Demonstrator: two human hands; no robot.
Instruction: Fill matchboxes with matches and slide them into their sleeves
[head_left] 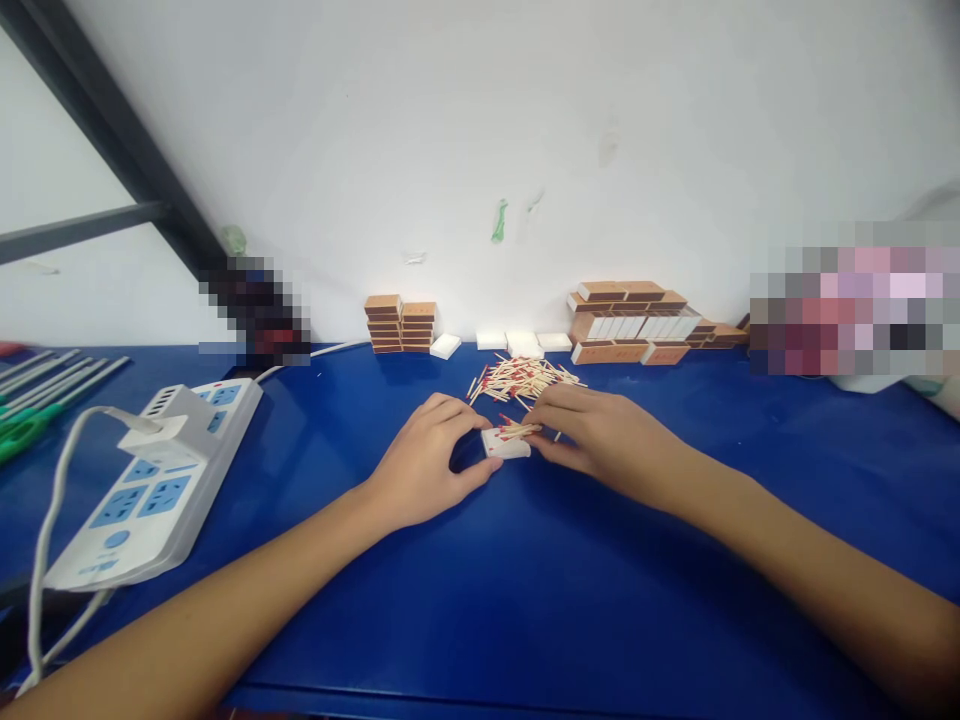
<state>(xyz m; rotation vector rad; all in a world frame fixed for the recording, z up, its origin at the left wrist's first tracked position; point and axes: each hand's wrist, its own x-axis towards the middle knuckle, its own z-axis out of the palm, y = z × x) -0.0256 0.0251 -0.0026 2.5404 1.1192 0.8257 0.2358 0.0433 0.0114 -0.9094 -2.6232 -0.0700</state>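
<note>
Near the middle of the blue table, my left hand [429, 462] grips the left end of a small white matchbox tray [510, 450] between thumb and fingers. Over the tray's right end, my right hand [600, 432] pinches a small bunch of matches [519, 431] with red heads pointing left. Just beyond both hands lies a loose pile of matches [529, 376]. Several white trays [491, 340] rest behind the pile, against the wall. How many matches are in my fingers cannot be made out.
Brown matchboxes [401, 325] are stacked at the back left of centre, with a larger stack [630, 325] at the back right. A white power strip [161, 500] with a plugged-in adapter and cable lies left, beside green-handled scissors [30, 430] and grey rods [60, 375]. The blue table [525, 600] meets a white wall.
</note>
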